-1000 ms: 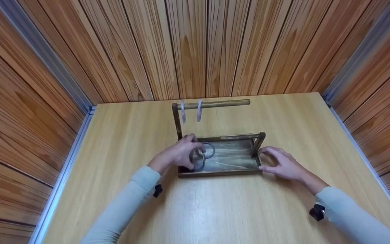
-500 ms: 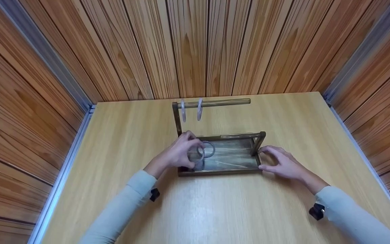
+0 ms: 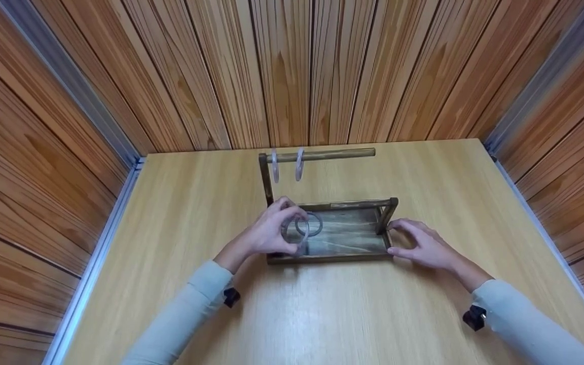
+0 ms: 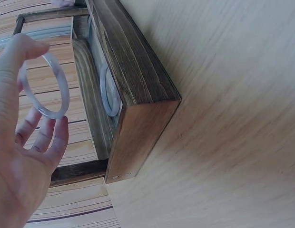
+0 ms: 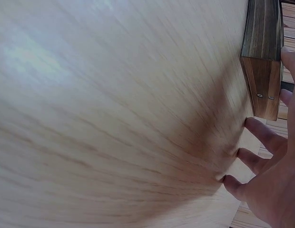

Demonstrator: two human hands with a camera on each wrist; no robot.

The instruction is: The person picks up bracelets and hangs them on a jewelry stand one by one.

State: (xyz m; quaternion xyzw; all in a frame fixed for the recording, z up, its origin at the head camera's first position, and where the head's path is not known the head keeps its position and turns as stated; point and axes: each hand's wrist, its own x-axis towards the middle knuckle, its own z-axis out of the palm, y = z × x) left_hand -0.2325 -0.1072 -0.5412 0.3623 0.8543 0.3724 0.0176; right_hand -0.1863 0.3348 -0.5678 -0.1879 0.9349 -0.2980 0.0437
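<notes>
My left hand [image 3: 270, 228] holds a pale translucent bangle [image 4: 64, 92] upright between thumb and fingers, over the left end of a dark wooden jewelry stand's tray [image 3: 345, 233]. Behind it in the head view, a second bangle [image 3: 321, 225] is inside the tray. Two more bangles, one at the left [image 3: 275, 167] and another beside it [image 3: 299, 165], hang on the stand's upper bar [image 3: 340, 154]. At the tray's right end, thumb and forefinger of my right hand [image 3: 421, 246] touch its edge, spread apart. The right wrist view has that hand's other fingertips resting on the table.
A lower bar [image 3: 355, 205] runs along the back of the tray to a short post [image 3: 386, 215] at the right. The light wooden table [image 3: 348, 314] is enclosed by wood-plank walls [image 3: 292, 71] and metal corner rails.
The bangle in my left hand has risen slightly and turned, so its ring shows more plainly near the bangle in the tray. My right hand has stayed in place.
</notes>
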